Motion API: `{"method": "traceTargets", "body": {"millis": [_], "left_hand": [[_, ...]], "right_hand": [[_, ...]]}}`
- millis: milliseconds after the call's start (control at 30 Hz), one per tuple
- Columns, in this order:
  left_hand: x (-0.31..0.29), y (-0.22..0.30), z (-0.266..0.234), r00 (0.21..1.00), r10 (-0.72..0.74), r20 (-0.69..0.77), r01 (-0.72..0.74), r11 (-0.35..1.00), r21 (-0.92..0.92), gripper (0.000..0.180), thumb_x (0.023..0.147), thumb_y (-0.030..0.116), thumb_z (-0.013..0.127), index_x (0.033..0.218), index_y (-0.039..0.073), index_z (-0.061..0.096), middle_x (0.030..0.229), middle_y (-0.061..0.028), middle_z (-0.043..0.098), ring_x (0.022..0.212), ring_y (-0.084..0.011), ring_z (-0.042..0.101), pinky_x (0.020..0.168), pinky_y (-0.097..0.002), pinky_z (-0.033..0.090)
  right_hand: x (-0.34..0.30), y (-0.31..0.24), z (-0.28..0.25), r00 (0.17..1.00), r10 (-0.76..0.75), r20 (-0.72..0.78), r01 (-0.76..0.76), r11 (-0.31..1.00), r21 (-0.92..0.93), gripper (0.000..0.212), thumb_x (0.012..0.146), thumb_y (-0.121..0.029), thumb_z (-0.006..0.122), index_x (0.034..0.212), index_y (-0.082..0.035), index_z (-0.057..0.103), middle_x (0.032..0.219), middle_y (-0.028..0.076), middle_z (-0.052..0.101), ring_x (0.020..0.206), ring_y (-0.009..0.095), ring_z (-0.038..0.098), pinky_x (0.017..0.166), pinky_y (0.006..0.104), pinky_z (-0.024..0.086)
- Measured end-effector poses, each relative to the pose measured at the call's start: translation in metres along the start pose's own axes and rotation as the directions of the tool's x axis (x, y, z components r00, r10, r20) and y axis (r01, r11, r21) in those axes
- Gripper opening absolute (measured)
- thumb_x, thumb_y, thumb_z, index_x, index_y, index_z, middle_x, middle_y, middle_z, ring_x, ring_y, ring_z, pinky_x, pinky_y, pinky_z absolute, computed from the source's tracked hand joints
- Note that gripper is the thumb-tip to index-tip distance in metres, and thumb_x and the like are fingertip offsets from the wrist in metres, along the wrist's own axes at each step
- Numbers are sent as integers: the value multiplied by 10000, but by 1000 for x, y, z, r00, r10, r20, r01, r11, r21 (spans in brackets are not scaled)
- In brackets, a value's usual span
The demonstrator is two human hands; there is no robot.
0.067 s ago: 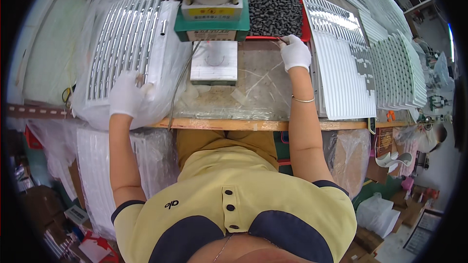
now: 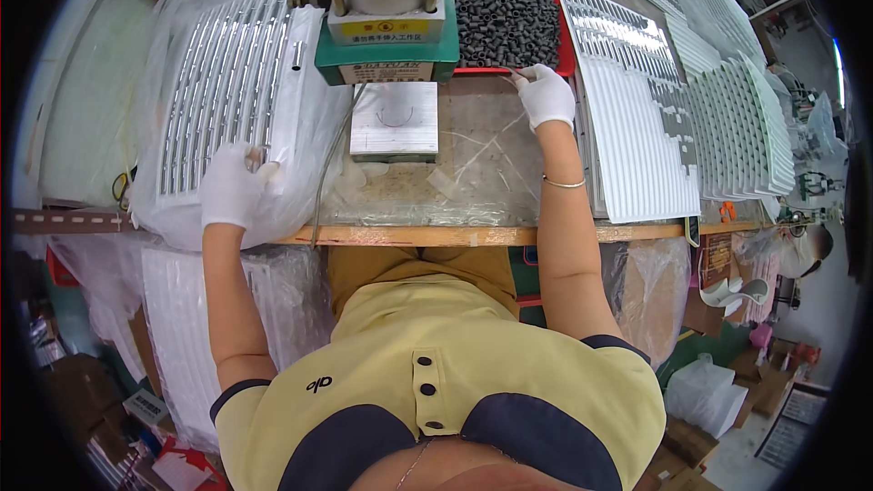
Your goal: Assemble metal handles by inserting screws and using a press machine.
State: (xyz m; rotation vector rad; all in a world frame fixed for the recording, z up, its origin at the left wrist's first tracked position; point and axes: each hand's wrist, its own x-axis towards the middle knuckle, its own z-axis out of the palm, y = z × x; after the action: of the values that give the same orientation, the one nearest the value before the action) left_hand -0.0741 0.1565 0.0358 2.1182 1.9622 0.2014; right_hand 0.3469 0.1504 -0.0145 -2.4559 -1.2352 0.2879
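Observation:
My left hand (image 2: 235, 185), in a white glove with bare fingertips, rests over the near end of a tray of shiny silver tubes (image 2: 218, 82). Its fingers bend down toward the tubes, with the thumb apart from them. No tube shows clearly in its grasp. My right hand (image 2: 547, 96), gloved the same way, is at the front rim of a red bin (image 2: 566, 62) heaped with short black tubular pieces (image 2: 505, 9). Thumb and forefinger are pinched together there; whatever lies between them is too small to make out.
A green press (image 2: 386, 62) stands in the middle, above a pale metal block (image 2: 394, 123). A cable (image 2: 335, 155) runs down beside the block. One loose silver tube (image 2: 297, 55) lies right of the rows. White ribbed trays (image 2: 637, 141) fill the right side; clear plastic sheeting (image 2: 314, 141) surrounds the left tray.
The whole view has shifted slightly, so the press and block sit a little lower and farther left. Both hands keep nearly the same places and poses.

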Motion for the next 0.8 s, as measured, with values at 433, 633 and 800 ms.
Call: {"method": "traceTargets", "body": {"millis": [433,633,800], "left_hand": [[12,0,9,994,-80,-70,73,993,-88,292,739,292,699,874,36,660,848,-172,645,826,-316,625,752,-391,477],[3,-21,21,960,-164,-229,31,869,-493,206,816,197,611,899,8,615,938,-158,620,835,-300,619,718,-379,489],[-40,98,21,926,331,182,-51,587,-808,160,855,123,561,971,13,560,1008,-110,550,803,-202,616,653,-322,508]], "right_hand": [[27,21,25,997,-83,-2,82,984,160,223,793,-315,680,873,-110,715,830,147,678,785,300,653,716,374,498],[2,21,17,958,-196,-209,247,935,254,136,799,-226,668,843,-104,711,776,128,669,707,242,644,666,333,491],[-66,24,-33,983,-184,-21,154,751,642,89,766,-86,676,849,-60,693,739,82,654,634,136,587,619,277,466]]}}
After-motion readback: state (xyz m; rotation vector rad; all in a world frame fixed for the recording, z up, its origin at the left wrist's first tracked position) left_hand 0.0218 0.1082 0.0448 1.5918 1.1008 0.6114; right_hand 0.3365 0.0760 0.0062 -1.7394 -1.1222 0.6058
